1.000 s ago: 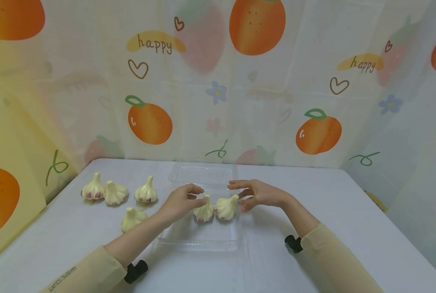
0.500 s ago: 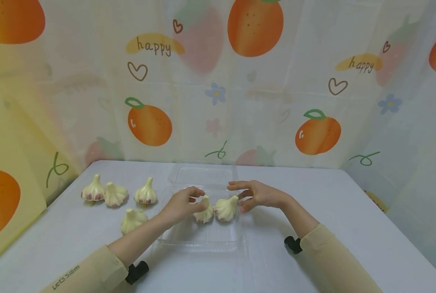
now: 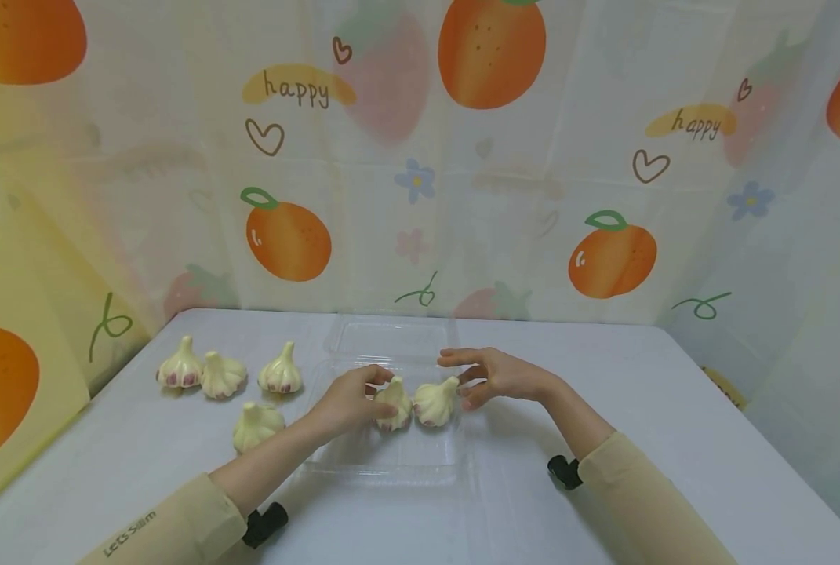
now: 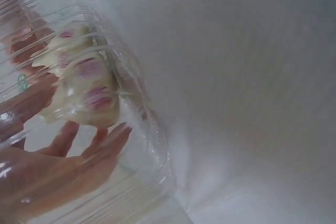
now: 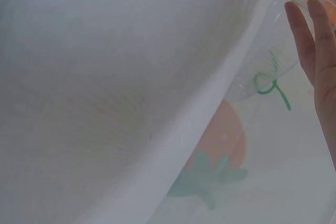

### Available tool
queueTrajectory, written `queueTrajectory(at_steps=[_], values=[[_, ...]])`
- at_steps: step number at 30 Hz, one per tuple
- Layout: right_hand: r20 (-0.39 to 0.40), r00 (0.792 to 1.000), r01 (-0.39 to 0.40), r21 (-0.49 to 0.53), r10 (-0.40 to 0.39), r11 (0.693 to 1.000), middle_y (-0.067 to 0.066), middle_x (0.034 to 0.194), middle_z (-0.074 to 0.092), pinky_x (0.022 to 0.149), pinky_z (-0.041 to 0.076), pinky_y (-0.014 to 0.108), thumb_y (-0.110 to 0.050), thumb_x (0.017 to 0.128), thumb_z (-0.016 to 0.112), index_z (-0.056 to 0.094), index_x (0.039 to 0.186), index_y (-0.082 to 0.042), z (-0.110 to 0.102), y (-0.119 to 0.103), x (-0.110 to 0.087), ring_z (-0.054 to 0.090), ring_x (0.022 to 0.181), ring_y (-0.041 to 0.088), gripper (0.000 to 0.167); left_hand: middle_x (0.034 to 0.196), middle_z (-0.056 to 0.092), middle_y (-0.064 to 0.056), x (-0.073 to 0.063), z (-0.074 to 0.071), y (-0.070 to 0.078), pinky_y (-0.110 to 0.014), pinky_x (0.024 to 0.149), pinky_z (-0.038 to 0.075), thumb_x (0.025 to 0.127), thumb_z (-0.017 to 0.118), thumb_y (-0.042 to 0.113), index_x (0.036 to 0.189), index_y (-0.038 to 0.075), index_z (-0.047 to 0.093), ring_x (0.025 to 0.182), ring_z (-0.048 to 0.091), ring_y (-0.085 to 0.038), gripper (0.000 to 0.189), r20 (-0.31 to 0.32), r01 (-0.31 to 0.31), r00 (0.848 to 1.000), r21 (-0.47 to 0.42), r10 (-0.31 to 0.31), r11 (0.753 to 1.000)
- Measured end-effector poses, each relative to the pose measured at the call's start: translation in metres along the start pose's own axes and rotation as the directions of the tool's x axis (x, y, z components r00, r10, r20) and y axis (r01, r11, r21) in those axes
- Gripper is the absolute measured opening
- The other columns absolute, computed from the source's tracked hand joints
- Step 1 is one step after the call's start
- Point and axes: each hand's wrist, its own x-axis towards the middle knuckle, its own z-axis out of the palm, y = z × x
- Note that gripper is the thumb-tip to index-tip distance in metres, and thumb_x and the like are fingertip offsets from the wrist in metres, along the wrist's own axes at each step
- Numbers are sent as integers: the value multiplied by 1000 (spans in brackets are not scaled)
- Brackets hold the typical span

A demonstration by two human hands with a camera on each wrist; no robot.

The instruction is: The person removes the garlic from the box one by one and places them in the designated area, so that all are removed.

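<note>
In the head view my left hand (image 3: pixel 345 402) has its thumb in front of a garlic bulb (image 3: pixel 395 406) and its fingers curled behind it, holding it in a clear plastic box (image 3: pixel 391 472). A second garlic bulb (image 3: pixel 434 403) lies just right of it in the box. Beside that one, my right hand (image 3: pixel 507 373) is held at the box's right side, fingers loosely spread and gripping nothing. Through the ribbed plastic, the left wrist view shows the left hand (image 4: pixel 63 166) around the pink-marked garlic bulb (image 4: pixel 86 95). Only part of the right hand (image 5: pixel 320 56) shows in the right wrist view.
Left of the box, several more garlic bulbs stand on the white table (image 3: pixel 575 534), one garlic bulb (image 3: pixel 257 424) close to the left forearm. The box's clear lid (image 3: pixel 391 336) lies folded back toward the fruit-printed curtain (image 3: pixel 490 196).
My left hand has come down slightly, its thumb now lower across the front of the left garlic bulb. The right hand has stayed almost still.
</note>
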Motion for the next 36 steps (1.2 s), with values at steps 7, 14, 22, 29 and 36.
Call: queueTrajectory(at_steps=[7,14,22,29,36], values=[[-3,1000,9,-21,-9,1000,18,165,21,115,39,54,-11,83,71,37,150,-1,0,0,0,50,134,41,76,122,69,-12,1,2,-2,-45,97,54,74,83,13,119,6,65,115,65,-32,48,-3,-10,1000,11,10,1000],[0,1000,9,-19,-9,1000,18,165,21,114,40,54,-13,83,71,37,150,0,-1,-1,-1,50,134,41,77,121,68,-17,-2,2,-2,-47,95,54,72,83,8,118,2,64,111,66,-35,51,10,-60,998,43,60,997],[-1,1000,2,-17,-2,1000,16,165,21,113,41,53,-13,84,71,36,151,-2,0,-2,-1,50,135,41,77,121,68,-18,-3,3,-3,-46,93,55,70,84,6,120,1,64,108,66,-35,54,11,-88,996,62,88,994],[1,1000,13,-1,-13,1000,17,165,21,115,38,55,-14,82,73,37,151,0,0,0,0,49,135,42,79,121,68,-21,-4,4,-4,-46,92,55,69,84,6,120,3,63,107,66,-34,55,10,-89,996,80,89,993],[2,1000,4,-13,-4,1000,16,165,21,114,41,53,-14,83,72,37,151,-1,0,1,0,50,134,41,78,116,70,-21,-5,4,-3,-47,91,54,69,84,7,117,4,63,108,66,-34,53,12,-109,994,100,109,989]])
